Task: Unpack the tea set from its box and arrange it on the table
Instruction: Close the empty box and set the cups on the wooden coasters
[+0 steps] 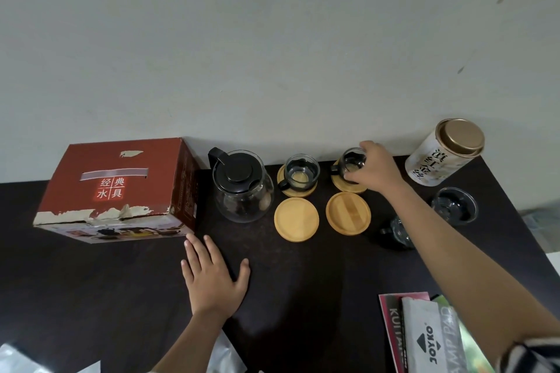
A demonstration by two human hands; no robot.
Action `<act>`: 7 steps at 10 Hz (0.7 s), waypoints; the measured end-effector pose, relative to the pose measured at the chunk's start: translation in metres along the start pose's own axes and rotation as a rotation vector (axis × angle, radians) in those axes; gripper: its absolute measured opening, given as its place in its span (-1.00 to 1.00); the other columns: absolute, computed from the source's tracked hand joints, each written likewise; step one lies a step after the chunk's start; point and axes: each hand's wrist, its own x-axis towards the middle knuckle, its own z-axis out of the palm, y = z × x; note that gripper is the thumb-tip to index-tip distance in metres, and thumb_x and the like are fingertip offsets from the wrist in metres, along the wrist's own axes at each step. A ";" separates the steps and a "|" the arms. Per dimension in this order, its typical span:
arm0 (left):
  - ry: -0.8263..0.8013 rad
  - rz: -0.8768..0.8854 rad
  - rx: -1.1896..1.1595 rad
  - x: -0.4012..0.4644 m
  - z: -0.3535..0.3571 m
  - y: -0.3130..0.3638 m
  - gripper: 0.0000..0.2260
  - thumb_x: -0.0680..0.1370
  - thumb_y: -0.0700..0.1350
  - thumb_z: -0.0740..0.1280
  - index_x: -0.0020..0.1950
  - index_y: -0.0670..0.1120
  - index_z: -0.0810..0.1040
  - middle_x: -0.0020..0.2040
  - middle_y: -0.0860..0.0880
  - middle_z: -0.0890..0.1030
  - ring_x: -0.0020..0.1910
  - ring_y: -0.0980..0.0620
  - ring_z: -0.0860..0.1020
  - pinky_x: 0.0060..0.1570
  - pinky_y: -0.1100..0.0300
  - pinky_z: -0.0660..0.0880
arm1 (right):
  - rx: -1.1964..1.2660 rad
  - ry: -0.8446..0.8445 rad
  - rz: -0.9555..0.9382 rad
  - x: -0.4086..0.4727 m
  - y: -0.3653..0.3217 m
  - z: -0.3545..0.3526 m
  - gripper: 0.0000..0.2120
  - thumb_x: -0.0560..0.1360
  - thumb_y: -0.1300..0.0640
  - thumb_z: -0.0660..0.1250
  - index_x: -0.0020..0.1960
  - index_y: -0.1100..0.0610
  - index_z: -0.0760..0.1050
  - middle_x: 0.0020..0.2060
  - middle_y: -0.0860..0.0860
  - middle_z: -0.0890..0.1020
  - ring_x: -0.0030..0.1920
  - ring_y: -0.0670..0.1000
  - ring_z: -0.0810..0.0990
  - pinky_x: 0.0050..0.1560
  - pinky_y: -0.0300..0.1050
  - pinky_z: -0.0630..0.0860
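Observation:
The red tea set box [121,188] stands shut at the left of the dark table [91,281]. Beside it is a glass teapot [241,186] with a black lid. Several round wooden coasters lie to its right. One glass cup [302,172] sits on the back left coaster [283,188]. My right hand [375,168] grips a second glass cup [350,164] on the back right coaster [342,186]. Two front coasters [296,219] [348,213] are bare. Two more glass cups [454,206] [400,232] stand at the right. My left hand [212,275] rests flat on the table.
A white tea tin [442,154] with a gold lid leans at the back right by the wall. Printed packets [424,336] lie at the front right. Clear plastic wrapping [224,357] lies at the front edge.

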 end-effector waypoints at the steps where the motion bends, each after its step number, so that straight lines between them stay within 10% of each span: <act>1: -0.005 -0.002 0.003 0.000 0.000 0.000 -0.12 0.42 0.34 -0.04 0.51 -0.29 0.07 0.53 -0.31 -0.07 0.52 -0.22 -0.10 0.43 -0.19 0.04 | 0.039 0.010 -0.014 0.001 -0.001 0.008 -0.18 0.28 0.10 0.57 0.44 0.23 0.30 0.35 0.15 0.42 0.37 0.17 0.37 0.31 0.06 0.41; 5: -0.002 -0.003 -0.011 0.000 -0.002 -0.001 -0.12 0.42 0.35 -0.05 0.52 -0.27 0.03 0.53 -0.29 -0.09 0.52 -0.21 -0.13 0.44 -0.17 0.00 | 0.431 0.097 0.328 -0.011 0.010 0.045 0.29 0.20 0.19 0.66 0.56 0.17 -0.23 0.52 0.21 0.13 0.52 0.22 0.11 0.46 0.14 0.22; 7: -0.002 -0.002 -0.008 0.000 -0.002 0.000 -0.13 0.42 0.35 -0.04 0.51 -0.27 0.04 0.53 -0.30 -0.07 0.52 -0.22 -0.12 0.44 -0.17 0.01 | 0.464 0.204 0.350 -0.013 0.010 0.056 0.21 0.27 0.20 0.62 0.56 0.23 -0.23 0.54 0.16 0.11 0.53 0.22 0.04 0.47 0.09 0.14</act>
